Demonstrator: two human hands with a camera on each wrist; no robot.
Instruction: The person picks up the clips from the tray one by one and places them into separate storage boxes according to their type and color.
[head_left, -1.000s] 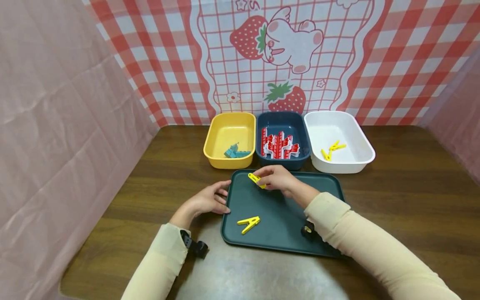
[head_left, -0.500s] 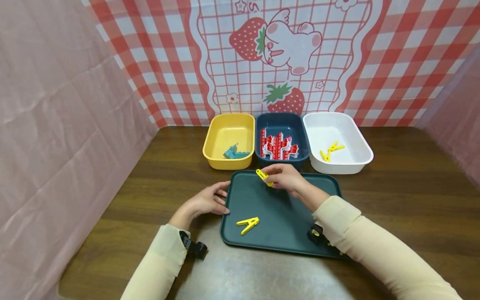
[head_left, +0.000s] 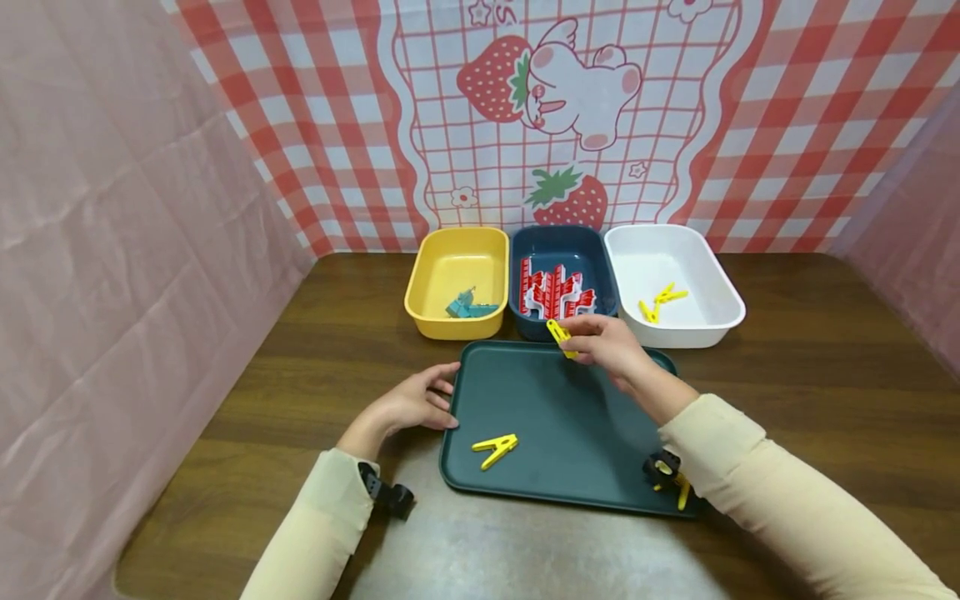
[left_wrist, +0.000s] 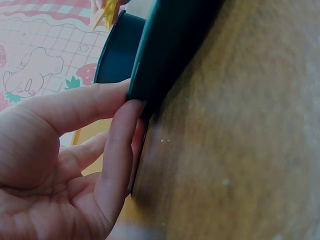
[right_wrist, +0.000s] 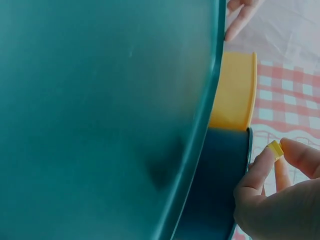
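Note:
My right hand (head_left: 617, 348) pinches a yellow clothespin (head_left: 558, 333) between thumb and fingers, above the far edge of a dark green tray (head_left: 551, 408). In the right wrist view, only a small end of that clothespin (right_wrist: 275, 149) shows between the fingertips. My left hand (head_left: 412, 402) rests its fairly straight fingers against the tray's left edge; the left wrist view shows thumb and fingers (left_wrist: 117, 150) touching the rim. A second yellow clothespin (head_left: 495, 450) lies on the tray's near left. More yellow (head_left: 683, 492) shows at its near right corner, partly hidden by the right wrist camera.
Behind the tray stand three bins side by side: a yellow bin (head_left: 457, 258) with teal pieces (head_left: 468, 306), a dark blue bin (head_left: 566, 243) with several red and white pieces (head_left: 553, 290), and a white bin (head_left: 705, 321) with yellow clothespins (head_left: 667, 293). A checkered cloth hangs behind.
My right hand has moved right and away from me, carrying the yellow clothespin from over the tray to its far edge near the blue bin. My left hand stays put.

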